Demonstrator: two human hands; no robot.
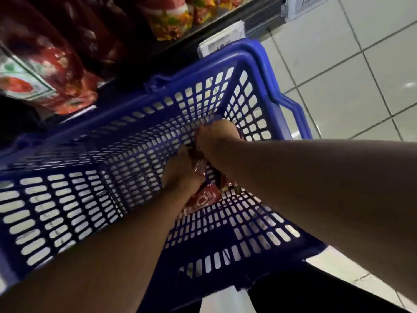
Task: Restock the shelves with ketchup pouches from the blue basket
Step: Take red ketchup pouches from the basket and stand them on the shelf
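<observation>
Two bare forearms, nearest the viewer, reach down and away into the blue basket (pixel 74 199). The left forearm enters from the near left and rises diagonally toward centre; the left hand (pixel 180 171) lies knuckles-up at the basket floor, fingers curled down onto a red ketchup pouch (pixel 204 196). The right forearm enters from the right edge and slopes toward centre; the right hand (pixel 215 137) sits just beyond the left hand, its fingers bent over the far end of the red packaging, though the fingertips are hidden, so the exact grip cannot be told. The pouch lies on the lattice floor between the wrists. Red pouches (pixel 48 64) stand on the shelf (pixel 228 16) at far left, above the basket. Pale floor tiles (pixel 352 71) fill the right.
</observation>
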